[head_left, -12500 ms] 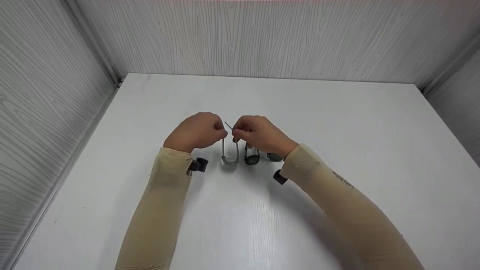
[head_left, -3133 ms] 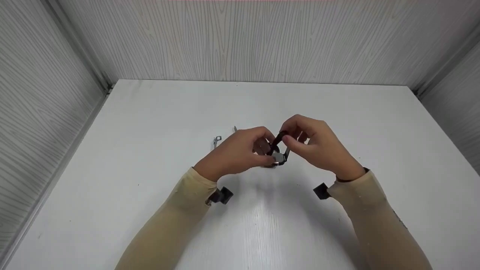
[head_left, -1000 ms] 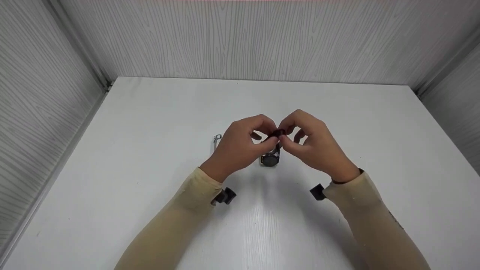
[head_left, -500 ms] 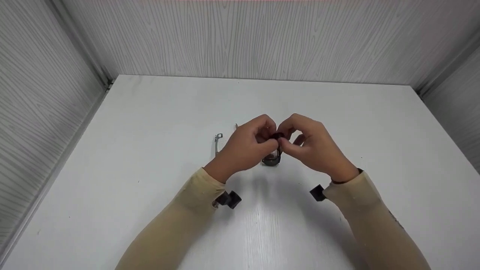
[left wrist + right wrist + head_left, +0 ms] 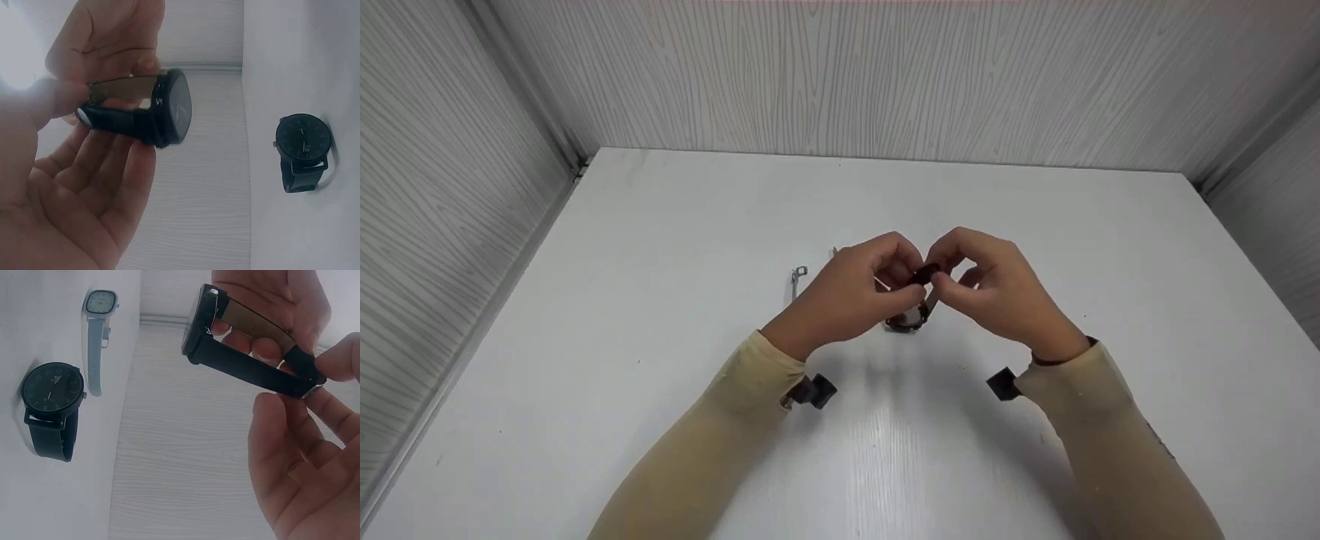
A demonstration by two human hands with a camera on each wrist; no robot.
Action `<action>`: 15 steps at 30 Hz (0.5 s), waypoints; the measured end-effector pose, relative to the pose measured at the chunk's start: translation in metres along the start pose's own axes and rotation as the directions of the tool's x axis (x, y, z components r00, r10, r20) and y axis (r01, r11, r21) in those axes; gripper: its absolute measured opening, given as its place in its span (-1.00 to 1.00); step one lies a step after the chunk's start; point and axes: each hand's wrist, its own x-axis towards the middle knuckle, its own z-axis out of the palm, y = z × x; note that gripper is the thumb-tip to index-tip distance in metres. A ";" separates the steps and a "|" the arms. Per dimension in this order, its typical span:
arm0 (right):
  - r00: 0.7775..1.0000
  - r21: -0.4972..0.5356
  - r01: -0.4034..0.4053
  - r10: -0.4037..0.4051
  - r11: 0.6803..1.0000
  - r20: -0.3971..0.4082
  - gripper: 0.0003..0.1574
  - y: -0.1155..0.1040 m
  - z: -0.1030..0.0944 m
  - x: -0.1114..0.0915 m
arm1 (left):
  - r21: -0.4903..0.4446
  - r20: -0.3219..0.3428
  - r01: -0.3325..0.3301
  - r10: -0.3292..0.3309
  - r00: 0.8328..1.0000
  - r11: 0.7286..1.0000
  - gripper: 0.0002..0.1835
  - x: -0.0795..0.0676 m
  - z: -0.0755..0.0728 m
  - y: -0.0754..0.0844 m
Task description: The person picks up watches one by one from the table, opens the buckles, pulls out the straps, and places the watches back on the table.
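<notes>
A black wristwatch (image 5: 247,371) is held up between both hands, its strap forming a loop with a tan inner side. My left hand (image 5: 855,292) pinches the strap near its gathered end with thumb and fingers. Opposite it, my right hand (image 5: 990,289) pinches the same dark strap end (image 5: 928,274). The metal buckle (image 5: 313,390) shows at that end in the right wrist view; whether it is fastened I cannot tell. In the head view the watch case (image 5: 907,324) hangs below the fingers, partly covered by the left hand.
Another black watch (image 5: 304,140) stands on the white table (image 5: 697,225), its strap looped. Beside it lies a pale watch (image 5: 101,302) with its light blue strap straight out; in the head view its buckle end (image 5: 800,271) shows past the left hand. Wood-grain panels (image 5: 840,82) enclose the table.
Earlier both hands held the pale watch's strap ends; that watch now lies on the table. They have since moved right and lifted a black watch. Lately the hands shift slightly right, tilting it.
</notes>
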 end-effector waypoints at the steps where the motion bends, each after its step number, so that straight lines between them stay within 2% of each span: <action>1: 1.000 -0.001 -0.005 0.005 1.000 -0.010 -0.78 0.000 -0.001 0.000 | 0.013 0.005 -0.004 0.004 1.000 1.000 -0.81 0.000 -0.001 0.000; 3: 1.000 0.007 -0.007 0.008 1.000 -0.027 -0.79 0.000 -0.002 0.000 | 0.029 0.004 0.005 -0.005 1.000 1.000 -0.80 0.001 -0.001 0.000; 10: 0.999 -0.008 -0.027 0.027 1.000 -0.040 -0.82 0.001 -0.003 0.001 | 0.154 -0.075 0.040 -0.029 0.997 0.987 -0.85 0.002 -0.003 0.000; 15: 0.999 -0.015 -0.032 0.032 0.999 -0.018 -0.83 0.002 -0.003 0.001 | 0.152 -0.077 0.039 -0.027 0.997 0.988 -0.87 0.001 -0.003 0.000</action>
